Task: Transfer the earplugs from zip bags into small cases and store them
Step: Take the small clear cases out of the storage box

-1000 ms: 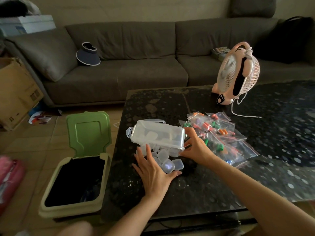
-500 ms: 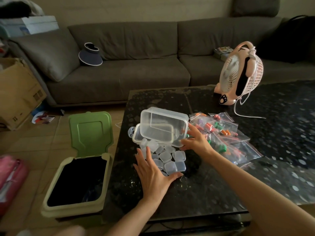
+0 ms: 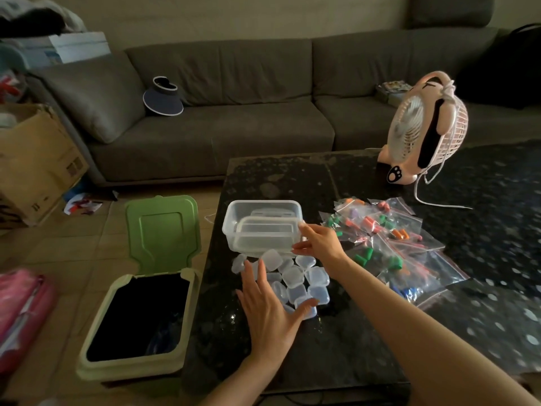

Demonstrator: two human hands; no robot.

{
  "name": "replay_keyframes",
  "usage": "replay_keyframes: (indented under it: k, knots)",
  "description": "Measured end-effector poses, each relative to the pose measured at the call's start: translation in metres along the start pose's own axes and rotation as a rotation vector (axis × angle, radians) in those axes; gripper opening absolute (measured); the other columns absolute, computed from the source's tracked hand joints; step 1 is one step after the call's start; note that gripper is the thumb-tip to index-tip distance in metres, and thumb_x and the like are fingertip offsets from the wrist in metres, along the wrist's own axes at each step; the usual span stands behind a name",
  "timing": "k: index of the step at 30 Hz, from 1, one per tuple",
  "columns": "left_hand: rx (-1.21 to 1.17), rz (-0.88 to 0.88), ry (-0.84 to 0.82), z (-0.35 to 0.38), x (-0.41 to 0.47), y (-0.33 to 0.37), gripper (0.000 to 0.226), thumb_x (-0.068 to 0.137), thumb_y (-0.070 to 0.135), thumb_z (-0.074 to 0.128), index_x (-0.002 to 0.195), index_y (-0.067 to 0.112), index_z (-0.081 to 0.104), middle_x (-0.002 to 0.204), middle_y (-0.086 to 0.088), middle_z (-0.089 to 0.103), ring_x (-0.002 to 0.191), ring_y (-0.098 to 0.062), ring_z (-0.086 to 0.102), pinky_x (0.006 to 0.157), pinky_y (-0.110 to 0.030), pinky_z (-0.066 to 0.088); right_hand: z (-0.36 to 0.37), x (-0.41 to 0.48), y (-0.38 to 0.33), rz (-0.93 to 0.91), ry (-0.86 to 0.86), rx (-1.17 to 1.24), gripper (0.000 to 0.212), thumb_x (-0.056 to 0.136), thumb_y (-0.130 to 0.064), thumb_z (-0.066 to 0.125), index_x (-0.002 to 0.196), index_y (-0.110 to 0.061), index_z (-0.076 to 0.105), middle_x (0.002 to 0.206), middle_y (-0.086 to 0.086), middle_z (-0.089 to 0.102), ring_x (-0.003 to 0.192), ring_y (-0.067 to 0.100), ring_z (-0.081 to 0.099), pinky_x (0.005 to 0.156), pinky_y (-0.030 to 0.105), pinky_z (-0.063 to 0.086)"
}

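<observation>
gripping the clear container (image 3: 263,227) by its right end, the right hand (image 3: 319,244) is likely parking it aside. the left hand (image 3: 269,312), fingers spread flat, is corralling the small cases (image 3: 298,276) just in front of the container. the earplugs (image 3: 364,257) are sitting in zip bags (image 3: 424,268) right of the container. i'd be moving slowly so no case is skidding off the counter (image 3: 322,347).

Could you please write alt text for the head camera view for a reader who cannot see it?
A person's right hand grips the edge of a clear container upright on a dark table, while the left hand lies open against a pile of small cases. Zip bags of coloured earplugs lie to the right.
</observation>
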State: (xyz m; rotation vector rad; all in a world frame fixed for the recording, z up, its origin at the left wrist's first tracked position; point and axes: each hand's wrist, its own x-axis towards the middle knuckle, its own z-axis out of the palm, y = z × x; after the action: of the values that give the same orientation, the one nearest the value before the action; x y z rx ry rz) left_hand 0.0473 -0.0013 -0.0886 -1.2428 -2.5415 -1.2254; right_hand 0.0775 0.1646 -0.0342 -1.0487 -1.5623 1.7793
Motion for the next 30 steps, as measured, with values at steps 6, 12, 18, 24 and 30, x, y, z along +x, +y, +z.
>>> replay_keyframes:
  k: [6, 12, 18, 24, 30]
  knots:
    - [-0.052, -0.006, 0.04, -0.003, 0.003, 0.004, 0.102, 0.072, 0.085, 0.038, 0.143, 0.016, 0.019, 0.154, -0.017, 0.018, 0.141, -0.031, 0.022, 0.108, -0.058, 0.03, -0.009, -0.004, 0.001, -0.116, 0.011, -0.111, 0.045, 0.091, -0.014, 0.061, 0.133, -0.014, 0.048, 0.106, 0.009, 0.064, 0.086, 0.028, 0.069, 0.075, 0.038, 0.059]
    - [-0.304, -0.287, 0.168, -0.029, 0.055, -0.007, 0.072, 0.089, 0.05, 0.051, 0.144, 0.01, 0.027, 0.155, -0.012, 0.014, 0.143, -0.023, 0.011, 0.113, -0.039, 0.02, -0.006, -0.01, 0.001, -0.437, 0.069, -0.76, 0.043, 0.09, -0.024, 0.063, 0.13, -0.034, 0.052, 0.113, -0.001, 0.05, 0.085, 0.014, 0.058, 0.077, 0.03, 0.053]
    - [-0.422, -0.409, -0.124, -0.029, 0.083, -0.035, 0.062, 0.092, 0.038, 0.055, 0.144, 0.015, 0.031, 0.144, -0.009, 0.036, 0.136, -0.028, 0.032, 0.108, -0.05, 0.034, -0.005, -0.015, 0.004, -0.425, 0.22, -0.932, 0.03, 0.091, -0.033, 0.059, 0.119, -0.027, 0.052, 0.114, 0.0, 0.054, 0.081, 0.014, 0.058, 0.066, 0.029, 0.05]
    - [-0.226, -0.374, -0.29, -0.033, 0.102, -0.049, 0.063, 0.092, 0.045, 0.051, 0.146, 0.022, 0.029, 0.144, -0.009, 0.04, 0.135, -0.029, 0.035, 0.108, -0.05, 0.033, 0.0, -0.023, 0.005, -0.196, 0.225, -0.786, 0.059, 0.088, -0.019, 0.056, 0.139, -0.017, 0.026, 0.12, 0.01, 0.059, 0.103, 0.029, 0.06, 0.08, 0.042, 0.052]
    - [-0.081, -0.29, -0.267, -0.032, 0.096, -0.043, 0.061, 0.093, 0.038, 0.053, 0.146, 0.017, 0.029, 0.137, -0.011, 0.041, 0.129, -0.029, 0.037, 0.105, -0.044, 0.035, 0.002, -0.017, 0.004, -0.034, 0.07, -0.62, 0.047, 0.085, -0.01, 0.055, 0.131, -0.014, 0.046, 0.109, 0.008, 0.065, 0.089, 0.021, 0.062, 0.078, 0.035, 0.055]
